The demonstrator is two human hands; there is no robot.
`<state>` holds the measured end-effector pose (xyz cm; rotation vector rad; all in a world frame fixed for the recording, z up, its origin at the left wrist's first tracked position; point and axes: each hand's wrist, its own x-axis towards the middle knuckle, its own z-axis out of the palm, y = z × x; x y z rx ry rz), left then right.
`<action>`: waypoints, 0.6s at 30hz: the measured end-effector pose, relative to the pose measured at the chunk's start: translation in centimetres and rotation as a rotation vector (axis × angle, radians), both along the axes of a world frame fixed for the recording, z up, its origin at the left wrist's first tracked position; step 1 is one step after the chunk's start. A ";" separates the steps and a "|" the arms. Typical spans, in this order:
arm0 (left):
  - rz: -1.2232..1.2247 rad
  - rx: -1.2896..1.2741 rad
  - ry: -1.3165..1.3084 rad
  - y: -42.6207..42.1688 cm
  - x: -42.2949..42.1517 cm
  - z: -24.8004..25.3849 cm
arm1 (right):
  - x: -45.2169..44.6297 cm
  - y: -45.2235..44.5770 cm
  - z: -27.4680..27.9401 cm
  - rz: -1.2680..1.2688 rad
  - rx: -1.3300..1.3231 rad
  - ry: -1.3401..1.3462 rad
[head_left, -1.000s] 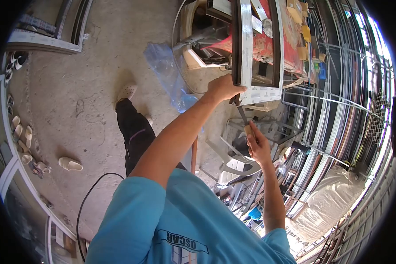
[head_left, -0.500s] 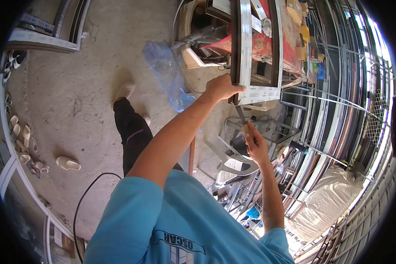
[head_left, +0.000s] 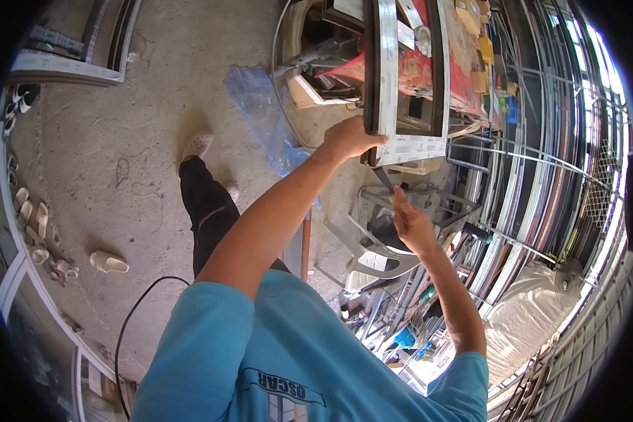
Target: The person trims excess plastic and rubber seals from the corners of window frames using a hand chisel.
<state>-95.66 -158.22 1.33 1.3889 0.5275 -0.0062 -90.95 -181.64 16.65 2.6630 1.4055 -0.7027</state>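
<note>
My left hand (head_left: 354, 138) grips the near left corner of a dark frame (head_left: 420, 148) faced with white printed film, its thumb on top and its fingers at the outer side. Just below that corner, my right hand (head_left: 411, 224) is closed round the handle of a flat-bladed tool (head_left: 383, 178). The blade's tip meets the frame's near edge, and my fingers cover most of the handle. Beneath the frame lies a red, worn sheet (head_left: 464, 77).
A white plastic chair (head_left: 373, 261) lies below my right hand. Blue plastic film (head_left: 260, 112) and a black cable (head_left: 135, 307) are on the floor. Long profiles (head_left: 534, 176) fill the rack at right. Slippers (head_left: 109, 262) and another frame (head_left: 67, 67) are at left.
My right forearm has swung outward to the right, and the tool's handle is now more covered by my fingers. My left hand keeps its grip on the frame corner.
</note>
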 end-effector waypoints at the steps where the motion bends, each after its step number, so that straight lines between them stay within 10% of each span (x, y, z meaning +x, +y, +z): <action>1: -0.048 -0.024 0.030 0.1 -0.3 0.5 | 0.5 -0.3 0.2 0.053 -0.103 -0.057; 18: -0.004 0.046 -0.130 -0.7 1.0 -1.4 | 2.0 0.1 1.2 0.126 -0.102 -0.015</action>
